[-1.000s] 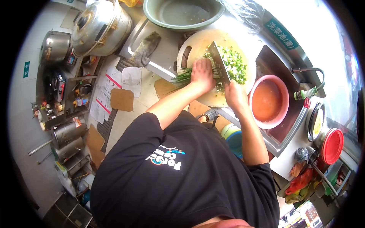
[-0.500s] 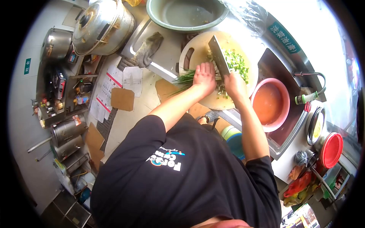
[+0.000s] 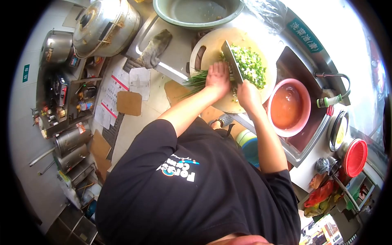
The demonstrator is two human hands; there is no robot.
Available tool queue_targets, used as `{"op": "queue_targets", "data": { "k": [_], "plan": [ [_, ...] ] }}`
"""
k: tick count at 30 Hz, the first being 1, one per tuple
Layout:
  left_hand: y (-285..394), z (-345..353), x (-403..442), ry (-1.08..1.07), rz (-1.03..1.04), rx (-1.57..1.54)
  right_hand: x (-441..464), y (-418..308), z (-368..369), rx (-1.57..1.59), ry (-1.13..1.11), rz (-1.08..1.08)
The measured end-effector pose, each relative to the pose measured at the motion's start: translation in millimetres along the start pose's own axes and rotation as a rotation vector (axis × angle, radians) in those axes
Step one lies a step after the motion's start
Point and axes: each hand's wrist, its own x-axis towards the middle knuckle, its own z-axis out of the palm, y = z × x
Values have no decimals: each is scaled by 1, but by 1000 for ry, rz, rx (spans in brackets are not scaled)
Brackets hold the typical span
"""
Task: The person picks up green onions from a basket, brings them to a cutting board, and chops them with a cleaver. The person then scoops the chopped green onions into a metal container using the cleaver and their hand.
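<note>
On a round cutting board [image 3: 208,40] my left hand [image 3: 218,77] presses down on a bundle of scallions [image 3: 197,83], its fingers curled over them. The long green ends stick out to the left, past the board's edge. My right hand [image 3: 248,94] grips a cleaver [image 3: 232,61] by the handle, which its fingers hide. The blade stands on edge just right of my left fingertips. Chopped scallions [image 3: 252,64] lie in a heap to the right of the blade, with a few loose bits nearer my body.
Right of the board, a pink basin [image 3: 307,108] of reddish-looking water sits in the sink [image 3: 288,61], near a faucet [image 3: 347,87]. A large grey-green basin [image 3: 196,24] stands behind the board. A wet cloth [image 3: 157,47] and a lidded pot [image 3: 108,30] are to the left.
The cleaver blade has turned more edge-on, and more of the chopped heap shows beside it. My left hand stays on the scallions. The whole view has shifted slightly.
</note>
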Motion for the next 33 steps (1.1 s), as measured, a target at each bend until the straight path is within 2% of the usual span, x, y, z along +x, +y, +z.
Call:
{"op": "queue_targets", "data": {
  "k": [2,3,4,8,10,12,13,17,19,23,28,31,33],
  "plan": [
    [-1,1,4,-42,-7,84,20,-4,7,10,34,-20],
    [-2,4,2,52,21,147,24,-6,9,8,42,-8],
    [-3,2,3,59,22,151,28,-7,9,6,56,4],
    [-5,-14,16,-57,31,-16,14,2,-13,51,123,-34],
    [-4,-16,9,-122,34,-76,-5,-6,-30,54,67,34],
    [-3,-13,13,54,72,-24,-20,-12,-44,139,114,23],
    [-2,-17,12,2,46,-69,-24,-10,-41,162,124,24],
    [-3,-13,13,38,11,-55,-26,-11,-29,77,85,17],
    [-8,-21,13,-98,-1,-190,-24,-9,-21,73,94,10],
    [-7,-28,5,18,4,-205,-23,-8,-18,44,99,5],
    [-1,-17,8,-103,-48,-27,-23,-10,-20,-21,72,2],
    [-2,-9,5,-31,0,75,-13,-7,-14,-37,56,-17],
    [-3,-6,5,-60,6,56,2,-5,-2,-39,35,-19]
  ]
}}
